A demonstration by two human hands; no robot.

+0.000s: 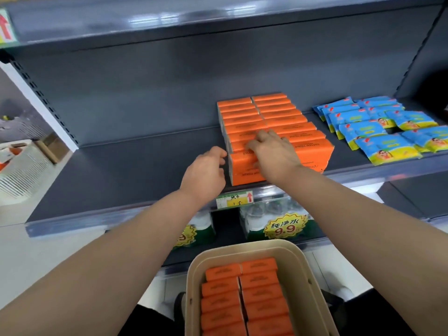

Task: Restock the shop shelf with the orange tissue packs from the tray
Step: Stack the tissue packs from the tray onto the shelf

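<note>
Under the curled right hand (274, 151) sat the front pack (242, 175), the left hand (206, 173) cupping its end. Likely seating it; tray (192, 299) next.

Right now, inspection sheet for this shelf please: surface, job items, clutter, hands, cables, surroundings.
Surface: dark grey shelf, left part bare.
Job's things: orange tissue packs in two rows on it; more fill the beige tray below.
Clutter: blue packs overlapping loosely at right.
Hands: left hand, fingers curled, at the front pack's left end; right hand on top of the left row; grip unclear.
Cables: nothing seen.
Surroundings: price tag on the shelf edge, bottled water beneath, white basket far left.
</note>
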